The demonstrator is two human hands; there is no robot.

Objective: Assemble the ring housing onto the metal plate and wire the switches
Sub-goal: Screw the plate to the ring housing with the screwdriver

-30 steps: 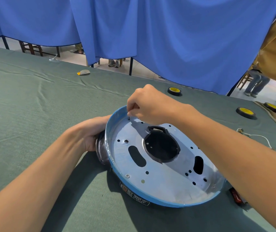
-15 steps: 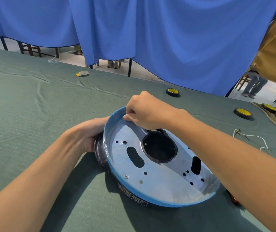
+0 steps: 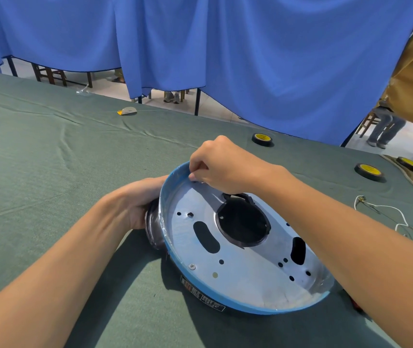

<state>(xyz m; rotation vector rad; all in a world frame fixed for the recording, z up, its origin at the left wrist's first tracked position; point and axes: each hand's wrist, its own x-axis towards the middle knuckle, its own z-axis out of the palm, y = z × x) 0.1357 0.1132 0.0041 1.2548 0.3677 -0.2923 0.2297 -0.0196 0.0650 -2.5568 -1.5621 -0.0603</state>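
Note:
A round metal plate [image 3: 245,277] with holes and slots sits inside a blue-rimmed ring housing [image 3: 250,308], tilted up on its left side on the green table. A black round part [image 3: 243,227] shows through the plate's central opening. My left hand [image 3: 141,199] grips the housing's left edge from outside, by a shiny metal part [image 3: 154,229]. My right hand [image 3: 223,167] is curled at the plate's far left rim, fingertips pinching something small against the plate; what it is stays hidden.
Two black and yellow tape rolls [image 3: 262,139] [image 3: 369,171] lie at the far right, with a third [image 3: 408,164] on a brown mat. A white wire [image 3: 386,209] lies to the right. A small yellow-white scrap [image 3: 127,111] sits far back. Blue curtains hang behind the table.
My right hand has lowered from just above the plate's far rim until its fingertips touch the plate. My left hand keeps its hold on the housing.

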